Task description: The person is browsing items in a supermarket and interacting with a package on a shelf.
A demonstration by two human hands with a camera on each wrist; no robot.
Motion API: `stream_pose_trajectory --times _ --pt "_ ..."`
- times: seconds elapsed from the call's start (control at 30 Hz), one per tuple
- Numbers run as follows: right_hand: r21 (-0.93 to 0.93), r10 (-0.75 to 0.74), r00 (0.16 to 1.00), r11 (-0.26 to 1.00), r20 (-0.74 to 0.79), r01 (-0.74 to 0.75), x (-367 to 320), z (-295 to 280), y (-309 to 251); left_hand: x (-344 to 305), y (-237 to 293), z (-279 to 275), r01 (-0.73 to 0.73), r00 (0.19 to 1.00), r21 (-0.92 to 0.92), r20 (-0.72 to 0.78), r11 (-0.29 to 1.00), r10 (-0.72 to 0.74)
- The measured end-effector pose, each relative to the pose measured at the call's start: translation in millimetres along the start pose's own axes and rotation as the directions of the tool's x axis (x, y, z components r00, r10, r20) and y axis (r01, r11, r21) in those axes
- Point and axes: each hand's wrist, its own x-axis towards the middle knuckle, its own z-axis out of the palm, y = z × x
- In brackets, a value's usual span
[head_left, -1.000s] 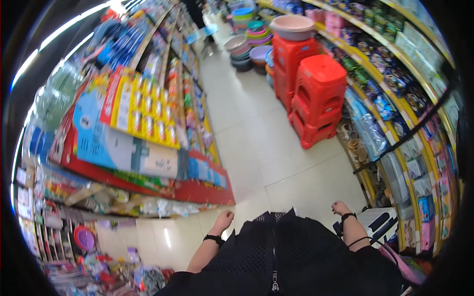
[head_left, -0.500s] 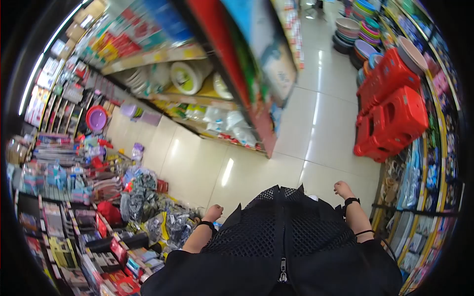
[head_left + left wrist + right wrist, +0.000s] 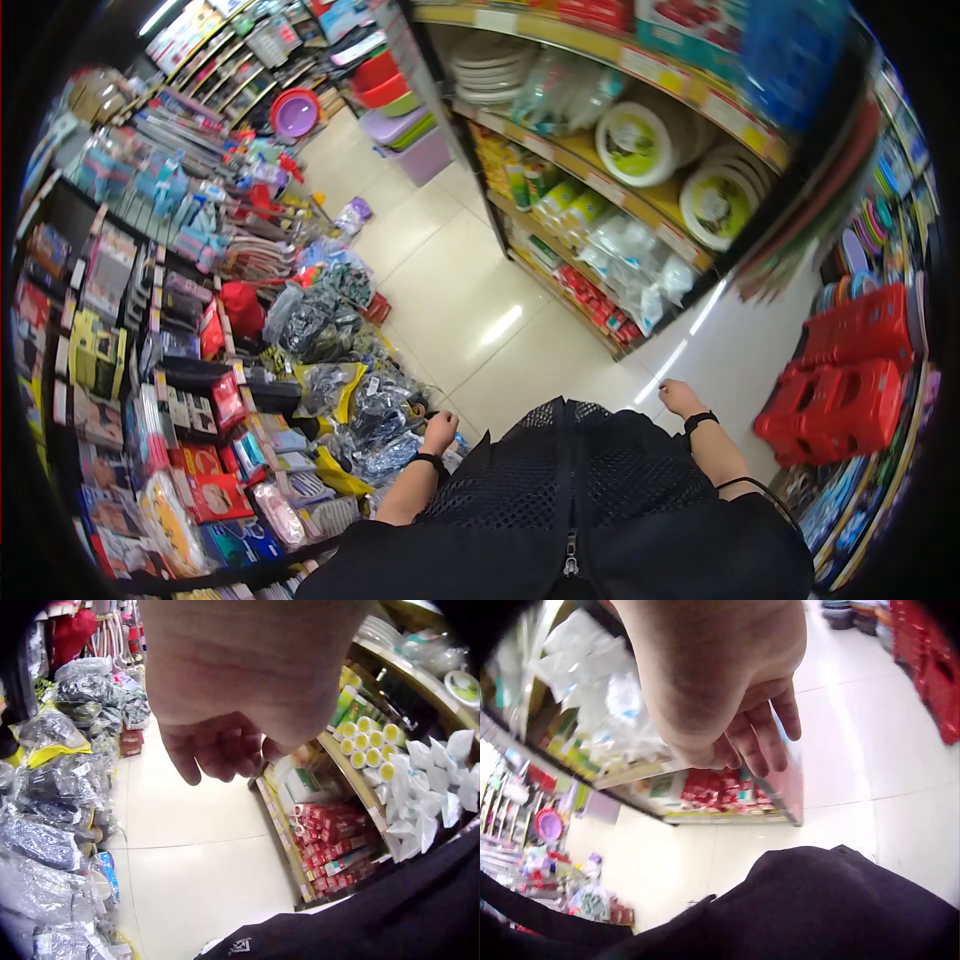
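Note:
My left hand (image 3: 439, 432) hangs in front of the body, its fingers loosely curled around nothing. In the left wrist view the same left hand (image 3: 225, 746) is over the floor, between plastic-wrapped bundles (image 3: 60, 780) and a low shelf. My right hand (image 3: 681, 398) hangs on the other side of the body, also holding nothing. The right wrist view has the right hand (image 3: 757, 727) with relaxed fingers, overlapping the shelf end in that view. On that shelf lie packs of round white plates (image 3: 636, 143), bagged white goods (image 3: 640, 255) and small red packs (image 3: 598, 302).
Stacked red plastic stools (image 3: 840, 400) stand at the right. Wrapped goods (image 3: 375, 405) are heaped on the floor at the left, beside a packed shelf (image 3: 195, 420). Tiled floor (image 3: 440, 290) runs between them. Lilac bins (image 3: 415, 145) and a purple basin (image 3: 295, 115) sit farther back.
The view has swung left. The shelf end has shifted right and its plate-filled side now faces me, while the red stools have moved to the right edge. Both hands still hang without holding anything.

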Motion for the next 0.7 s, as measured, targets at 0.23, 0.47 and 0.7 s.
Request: stream_pose_trajectory --times 0.23,0.47,0.7 --pt "0.019 -0.446 0.871 0.892 0.207 0.452 124.4 -19.9 -164.5 -19.5 -24.0 16.1 0.239 0.967 -0.12 -0.062 0.964 -0.247" --pt "-0.002 -0.556 0.729 0.795 0.398 0.607 244.7 -20.3 -274.3 -38.6 -73.3 53.4 0.4 0.897 -0.23 -0.101 0.887 -0.43" --pt "-0.056 -0.505 0.705 0.792 0.498 0.608 357.5 -5.2 -288.1 -34.9 -19.0 10.1 0.609 0.739 -0.292 -0.129 0.737 -0.661"
